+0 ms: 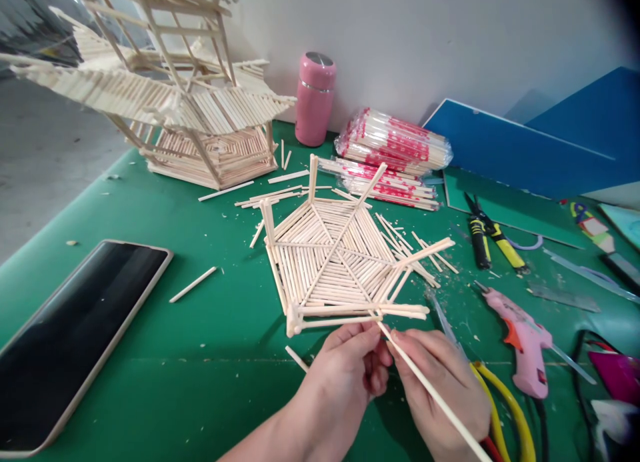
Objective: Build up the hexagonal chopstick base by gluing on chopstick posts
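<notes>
In the head view, a hexagonal frame of wooden sticks (320,269) lies on the table, its floor filled with sticks in rings and short posts standing at its corners. My right hand (440,389) is closed on a long wooden chopstick (433,392), whose far end meets the frame's front edge. Curled beside that end is my left hand (350,362), thumb and fingers pressed together against the front edge. Its fingertips hide whether they grip the frame or the stick. A short stick piece (297,359) lies by my left hand.
A stick-built pagoda model (210,115) stands back left, near a pink flask (316,99) and packs of chopsticks (395,142). A phone (75,335) lies left. Pruning shears (493,235), a pink glue gun (520,342) and yellow handles (507,409) lie right. Cut sticks (405,249) lie scattered.
</notes>
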The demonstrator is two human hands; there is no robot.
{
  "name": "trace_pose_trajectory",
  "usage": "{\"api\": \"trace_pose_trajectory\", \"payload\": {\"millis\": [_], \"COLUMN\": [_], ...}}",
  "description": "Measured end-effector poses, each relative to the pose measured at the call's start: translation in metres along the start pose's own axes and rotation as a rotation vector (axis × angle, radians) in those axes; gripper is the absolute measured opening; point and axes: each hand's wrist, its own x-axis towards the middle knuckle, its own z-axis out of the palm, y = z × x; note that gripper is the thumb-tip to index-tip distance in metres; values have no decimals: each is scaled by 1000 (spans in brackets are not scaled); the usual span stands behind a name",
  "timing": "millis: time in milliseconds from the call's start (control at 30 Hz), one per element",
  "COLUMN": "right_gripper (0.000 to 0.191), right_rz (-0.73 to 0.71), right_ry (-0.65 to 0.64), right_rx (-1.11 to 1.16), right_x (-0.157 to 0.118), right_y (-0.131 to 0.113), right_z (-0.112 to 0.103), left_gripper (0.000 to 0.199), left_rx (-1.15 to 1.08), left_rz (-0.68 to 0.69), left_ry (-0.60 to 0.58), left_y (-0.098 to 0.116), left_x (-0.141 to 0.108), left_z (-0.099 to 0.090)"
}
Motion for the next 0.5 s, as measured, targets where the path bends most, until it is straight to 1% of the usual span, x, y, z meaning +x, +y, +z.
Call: {"api": "trace_pose_trajectory", "payload": {"millis": [167, 300, 500], "right_gripper": [28, 25, 27], "right_rz": [12, 21, 8], "right_ry": [8, 16, -6], "right_rx": [26, 8, 36], "right_x": [-4, -2, -1], "right_y": [1, -1, 0], "right_z": [1, 1, 1], "left_gripper": [15, 13, 13], "left_rx": [-43, -66, -90], "left_rz": [-10, -31, -60], "left_ry": [-58, -46, -37], "left_y": [-1, -2, 0], "left_x": [3, 4, 3], "left_z": [0, 1, 3]}}
